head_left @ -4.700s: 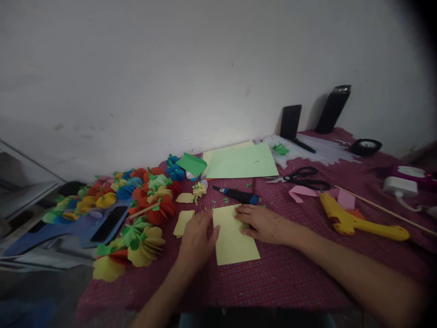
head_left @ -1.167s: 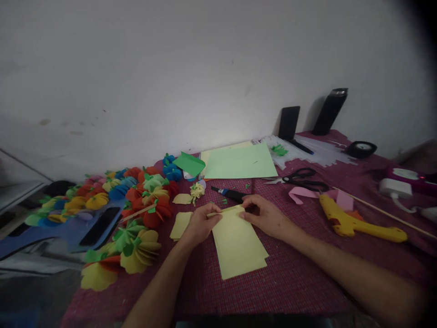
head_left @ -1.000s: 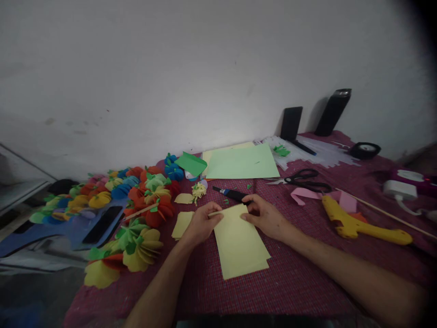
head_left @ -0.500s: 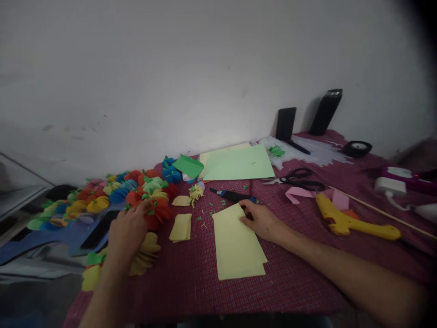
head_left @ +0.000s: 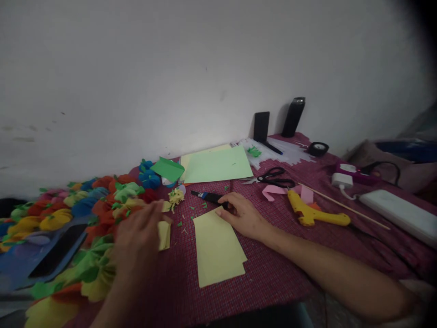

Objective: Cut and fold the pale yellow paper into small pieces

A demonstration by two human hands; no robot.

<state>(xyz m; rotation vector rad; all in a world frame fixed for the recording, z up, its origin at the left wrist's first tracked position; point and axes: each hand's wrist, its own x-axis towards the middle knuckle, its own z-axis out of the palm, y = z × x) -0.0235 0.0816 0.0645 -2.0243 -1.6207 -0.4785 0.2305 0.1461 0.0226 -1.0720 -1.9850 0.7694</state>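
My right hand [head_left: 244, 217] rests at the top right corner of a stack of pale yellow paper [head_left: 218, 253]. Its fingers curl over the handle of a black and blue utility knife [head_left: 209, 197], with the thumb by the paper edge. My left hand [head_left: 138, 237], smeared by motion, hovers with fingers apart beside a small stack of yellow paper pieces [head_left: 164, 236] and partly covers it; nothing shows in its grasp. Colourful paper flowers [head_left: 99, 212] crowd the left side, some behind that hand. A yellow fringed paper piece [head_left: 176, 197] lies beyond the small stack.
Pale green sheets [head_left: 218, 165] and a green piece [head_left: 168, 168] lie near the wall. Scissors [head_left: 269, 176], a yellow glue gun [head_left: 312, 212], a wooden stick [head_left: 341, 205] and pink strips [head_left: 306, 193] are on the right. A dark bottle [head_left: 293, 117] stands at the back.
The view has turned right. My left hand has come away from the red flowers towards the small yellow stack. My right fingers have shifted onto the utility knife's handle.
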